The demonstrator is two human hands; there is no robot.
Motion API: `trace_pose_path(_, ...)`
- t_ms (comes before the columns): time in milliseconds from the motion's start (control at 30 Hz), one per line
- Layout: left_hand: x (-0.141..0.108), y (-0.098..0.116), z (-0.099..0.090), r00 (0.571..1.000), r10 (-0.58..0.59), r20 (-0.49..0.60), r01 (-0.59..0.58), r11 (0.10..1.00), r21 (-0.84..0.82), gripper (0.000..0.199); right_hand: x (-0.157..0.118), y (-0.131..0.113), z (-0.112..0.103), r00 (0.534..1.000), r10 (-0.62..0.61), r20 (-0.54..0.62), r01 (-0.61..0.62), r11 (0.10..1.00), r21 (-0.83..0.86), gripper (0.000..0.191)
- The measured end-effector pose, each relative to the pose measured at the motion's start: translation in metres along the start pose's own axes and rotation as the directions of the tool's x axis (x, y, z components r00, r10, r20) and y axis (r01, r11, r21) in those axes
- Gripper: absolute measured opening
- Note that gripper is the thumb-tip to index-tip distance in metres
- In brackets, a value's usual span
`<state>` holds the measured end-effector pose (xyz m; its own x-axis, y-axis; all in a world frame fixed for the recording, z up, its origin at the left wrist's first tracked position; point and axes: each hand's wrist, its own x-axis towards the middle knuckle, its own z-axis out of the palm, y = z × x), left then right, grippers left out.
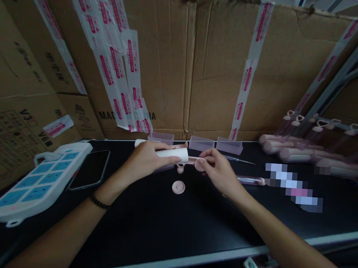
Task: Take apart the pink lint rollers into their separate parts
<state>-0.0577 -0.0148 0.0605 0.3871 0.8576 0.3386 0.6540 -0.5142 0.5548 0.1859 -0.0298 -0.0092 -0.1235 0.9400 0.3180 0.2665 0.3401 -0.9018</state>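
Note:
Near the middle of the black table, my left hand [149, 158] is closed around a white tube [174, 154] lying sideways. A small round pink cap [199, 165] is pinched between the fingers of my right hand [218, 167], just off the tube's right end. A pink strip-like part shows between the two hands; whether it joins the tube and cap I cannot tell. Below the tube is a small pink knob-like piece [180, 169]. Another round pink disc [178, 187] lies flat on the table, nearer to me.
Purple translucent trays [201, 143] line the cardboard wall [171, 68]. A thin screwdriver [240, 160] and clear tube [250, 180] lie to the right, before several pink cylinders [297, 154] with heart-shaped loops. Left are a phone [91, 170] and power strip [40, 181].

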Motion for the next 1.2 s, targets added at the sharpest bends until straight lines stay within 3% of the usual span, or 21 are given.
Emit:
trace_pose_path(100, -0.001, -0.004, -0.007, 0.995, -0.016, 0.097, -0.003, 0.982, 0.19, 0.034, -0.003, 0.0, -0.002, 0.994, -0.023, 0.111, 0.041, 0.986, -0.164, 0.001)
trace_pose_path(267, -0.007, -0.006, -0.002, 0.976, -0.059, 0.209, -0.032, 0.914, 0.405, 0.037, -0.011, -0.002, 0.007, 0.966, -0.02, 0.258, 0.106, 0.94, -0.325, 0.01)
trace_pose_path(400, -0.011, -0.01, 0.007, 0.981, -0.068, 0.183, -0.025, 0.886, 0.464, 0.037, -0.014, -0.002, 0.015, 0.961, -0.056, 0.271, 0.169, 0.892, -0.418, 0.011)
trace_pose_path(533, -0.012, -0.013, 0.013, 0.984, 0.006, 0.178, -0.084, 0.896, 0.435, 0.033, -0.013, -0.015, 0.012, 0.949, -0.126, 0.288, 0.248, 0.863, -0.44, 0.004)
trace_pose_path(600, -0.013, -0.011, 0.015, 0.984, 0.022, 0.177, -0.097, 0.899, 0.427, 0.03, -0.012, -0.025, -0.002, 0.94, -0.168, 0.297, 0.289, 0.854, -0.432, 0.008)
trace_pose_path(700, -0.014, -0.005, 0.016, 0.985, 0.018, 0.174, -0.092, 0.899, 0.429, 0.028, -0.015, -0.035, -0.046, 0.941, -0.192, 0.28, 0.308, 0.826, -0.472, 0.021)
trace_pose_path(833, -0.014, 0.001, 0.016, 0.983, 0.013, 0.184, -0.099, 0.878, 0.469, 0.026, -0.028, -0.018, -0.115, 0.97, -0.041, 0.239, 0.192, 0.727, -0.659, 0.031)
trace_pose_path(900, -0.015, 0.004, 0.015, 0.98, 0.009, 0.197, -0.106, 0.869, 0.484, 0.03, -0.035, -0.002, -0.134, 0.972, 0.041, 0.231, 0.136, 0.705, -0.696, 0.034)
trace_pose_path(1067, -0.018, 0.006, 0.014, 0.977, 0.015, 0.21, -0.114, 0.876, 0.468, 0.036, -0.039, 0.022, -0.133, 0.955, 0.084, 0.284, 0.132, 0.737, -0.662, 0.02)
trace_pose_path(1200, -0.016, 0.005, 0.012, 0.989, 0.078, 0.126, -0.123, 0.903, 0.411, 0.046, -0.041, 0.01, -0.134, 0.975, 0.051, 0.218, 0.099, 0.774, -0.626, 0.018)
